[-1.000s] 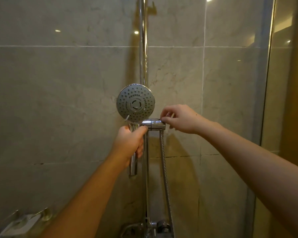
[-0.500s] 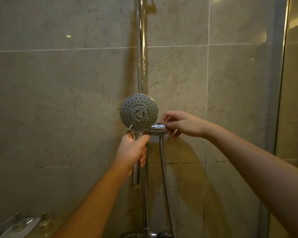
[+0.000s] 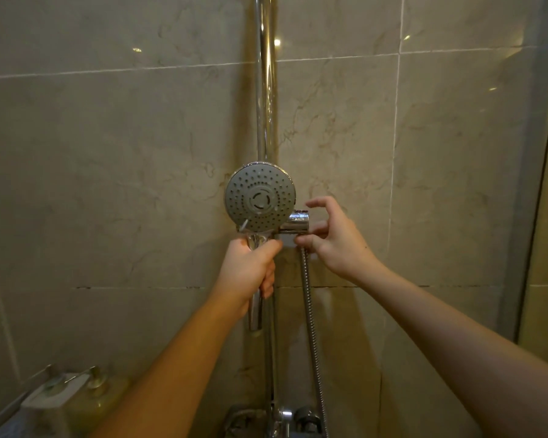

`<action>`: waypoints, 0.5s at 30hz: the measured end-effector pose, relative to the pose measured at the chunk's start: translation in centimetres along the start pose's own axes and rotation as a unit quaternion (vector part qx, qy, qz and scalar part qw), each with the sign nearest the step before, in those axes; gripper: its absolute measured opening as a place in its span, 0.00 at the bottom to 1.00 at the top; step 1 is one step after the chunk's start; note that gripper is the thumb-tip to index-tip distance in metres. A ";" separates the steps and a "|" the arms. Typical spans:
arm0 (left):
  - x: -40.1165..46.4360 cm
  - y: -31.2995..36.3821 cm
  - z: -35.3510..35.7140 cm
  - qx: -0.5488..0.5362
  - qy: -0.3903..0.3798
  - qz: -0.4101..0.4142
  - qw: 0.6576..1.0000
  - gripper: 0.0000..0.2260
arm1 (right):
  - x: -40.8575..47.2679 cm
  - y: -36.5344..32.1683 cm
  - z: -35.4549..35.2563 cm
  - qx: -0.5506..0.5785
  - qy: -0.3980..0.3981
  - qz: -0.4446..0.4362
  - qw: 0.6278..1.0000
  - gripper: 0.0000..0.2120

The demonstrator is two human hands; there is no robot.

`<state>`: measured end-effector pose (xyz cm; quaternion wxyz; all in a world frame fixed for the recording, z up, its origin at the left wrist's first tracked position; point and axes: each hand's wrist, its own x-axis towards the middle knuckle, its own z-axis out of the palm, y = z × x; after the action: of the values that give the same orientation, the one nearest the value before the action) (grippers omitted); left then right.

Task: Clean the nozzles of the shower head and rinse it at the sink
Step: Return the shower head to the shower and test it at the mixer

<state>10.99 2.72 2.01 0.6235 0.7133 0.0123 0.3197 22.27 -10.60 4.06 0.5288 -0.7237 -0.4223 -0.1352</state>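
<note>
1. so, the shower head [image 3: 260, 197] sits in its chrome holder [image 3: 295, 227] on the vertical rail [image 3: 266, 90], nozzle face turned to the camera; the left hand [image 3: 249, 273] is wrapped round the handle, fingers pressed together.
2. the right hand [image 3: 336, 238] hovers at the holder with fingers spread, thumb touching its underside, pinching nothing.
3. risk: a crooked pull could jam the handle in the holder.
4. risk: the metal hose [image 3: 310, 317] might snag or tug back, and a wet handle could slip.
</note>
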 end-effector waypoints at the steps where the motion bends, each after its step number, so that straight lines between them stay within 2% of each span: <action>1: 0.0 0.1 0.0 -0.002 0.004 -0.001 1.000 0.16 | 0.0 -0.2 0.1 -0.002 0.006 0.005 1.000 0.27; 8: -0.6 0.1 -0.2 0.004 0.001 -0.008 1.000 0.16 | -1.6 1.0 1.5 0.104 0.077 0.021 0.991 0.22; 10: -0.7 -0.2 -0.1 0.001 0.004 -0.013 1.000 0.16 | -2.5 2.0 2.1 0.124 0.044 0.033 0.991 0.15; 12: -0.7 -0.4 0.0 -0.002 0.010 -0.018 1.000 0.17 | -3.2 2.7 2.5 0.097 0.011 0.019 0.995 0.03; 15: -0.6 -0.3 0.0 -0.001 0.010 -0.017 1.000 0.18 | -3.1 2.5 2.6 0.075 0.026 0.012 0.997 0.07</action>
<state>10.67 2.52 1.49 0.6292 0.7093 0.0303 0.3164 21.62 -10.00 -0.54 0.5938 -0.6833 -0.4087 -0.1158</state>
